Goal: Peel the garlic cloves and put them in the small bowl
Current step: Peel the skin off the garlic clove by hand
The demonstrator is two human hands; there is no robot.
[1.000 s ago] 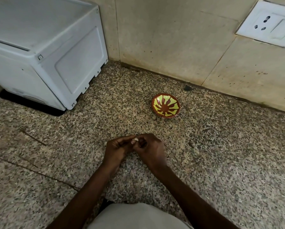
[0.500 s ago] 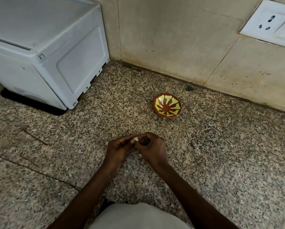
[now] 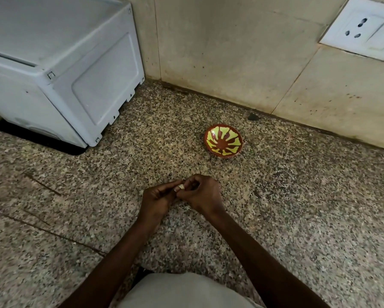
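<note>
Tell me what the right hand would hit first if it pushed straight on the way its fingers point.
The right hand points leftward at the left hand; both pinch the garlic clove between them. It would probably press clove and left fingertips at once.

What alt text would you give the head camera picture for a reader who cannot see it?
Two bare hands, the left hand and the right hand, meet over a speckled stone counter and pinch a small pale garlic clove between their fingertips. Beyond them sits a small bowl, red-brown with yellow rays, nothing visible inside; a white appliance stands far left, a wall socket upper right.
</note>
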